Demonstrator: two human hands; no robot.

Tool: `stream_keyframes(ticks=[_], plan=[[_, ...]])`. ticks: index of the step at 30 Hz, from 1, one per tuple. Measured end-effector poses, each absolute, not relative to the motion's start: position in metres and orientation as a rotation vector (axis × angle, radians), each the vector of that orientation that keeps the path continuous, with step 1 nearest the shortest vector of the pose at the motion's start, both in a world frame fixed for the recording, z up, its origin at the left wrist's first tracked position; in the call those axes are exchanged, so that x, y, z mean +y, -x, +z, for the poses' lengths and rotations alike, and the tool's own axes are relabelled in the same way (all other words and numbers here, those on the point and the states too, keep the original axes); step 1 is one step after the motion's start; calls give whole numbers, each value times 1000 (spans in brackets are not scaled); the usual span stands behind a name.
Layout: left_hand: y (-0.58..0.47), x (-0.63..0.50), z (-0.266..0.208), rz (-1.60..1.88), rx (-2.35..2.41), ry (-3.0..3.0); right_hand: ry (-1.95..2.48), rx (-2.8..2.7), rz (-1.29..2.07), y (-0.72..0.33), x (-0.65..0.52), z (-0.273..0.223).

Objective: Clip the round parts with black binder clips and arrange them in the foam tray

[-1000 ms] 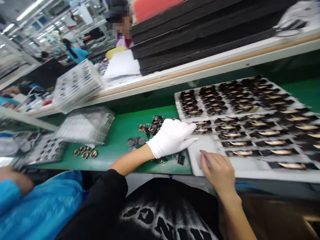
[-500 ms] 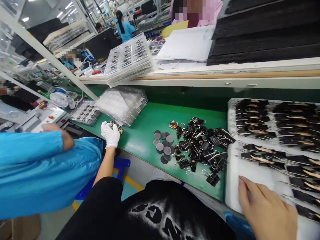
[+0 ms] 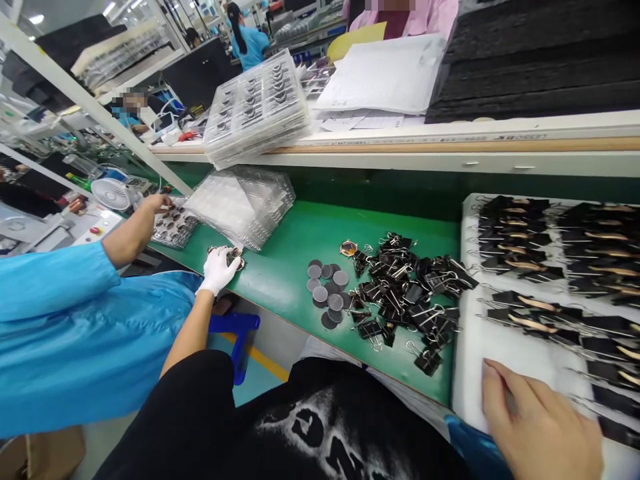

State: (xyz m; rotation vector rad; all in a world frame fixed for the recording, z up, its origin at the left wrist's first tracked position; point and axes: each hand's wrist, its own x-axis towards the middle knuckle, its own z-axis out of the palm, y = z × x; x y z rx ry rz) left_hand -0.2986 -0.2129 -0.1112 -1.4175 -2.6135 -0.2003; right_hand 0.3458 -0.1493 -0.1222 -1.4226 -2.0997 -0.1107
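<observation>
My left hand [image 3: 219,270], in a white glove, reaches to the table's left part. Its fingers are bent round a small round watch case [image 3: 239,257] in a cluster of similar dark and gold pieces; the glove hides part of them. My bare right hand [image 3: 543,423] is low over the white foam tray [image 3: 513,347], with thumb and forefinger together; anything between them is hidden. Black binder clips on tan strips [image 3: 537,303] lie in rows in that tray. Between my hands are a heap of loose binder clips [image 3: 400,287], several grey discs [image 3: 330,293] and one orange-and-black watch piece [image 3: 349,248].
Clear plastic trays [image 3: 245,203] are stacked on the green table [image 3: 280,287], and more trays [image 3: 257,107] overhang the shelf [image 3: 380,150]. A co-worker in a blue smock [image 3: 100,340] sits close on my left, a hand at a filled tray [image 3: 173,227]. A blue stool [image 3: 243,333] stands below.
My left hand has turned and lowered slightly over the round watch pieces. The co-worker's arm has moved forward to the filled tray. My right hand stays nearly in place.
</observation>
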Motion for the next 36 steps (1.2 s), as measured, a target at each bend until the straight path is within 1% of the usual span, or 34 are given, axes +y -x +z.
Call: stream_keyframes(ticks=[2,4,10,16,22,28,31,34,36], plan=[[280,-220,-115,-211,-2591,1401,1386,-2180,-315,-346,-149,-122],[258,-224,-120,-227,-2569,1401,1380,-2195,-399,-346,-148,-121],[181,-209,-132,-267,-2525,1449,1444,-2197,-385,-344,-147,-118],[124,-165,-127,-260,-2459,1667,1447,-2181,-356,-346,-149,-119],[116,-100,-115,-248,-2456,1778,1460,-2155,-301,-347,-150,-121],[104,-42,-115,-274,-2421,1896,1473,-2157,-261,-348,-150,-125],[92,-35,-109,-311,-2395,1947,1461,-2139,-230,-348,-153,-126],[85,-41,-93,-375,-2375,1950,1453,-2036,-165,-347,-156,-122],[82,-49,-80,-356,-2319,2101,1441,-1970,-183,-344,-157,-113]])
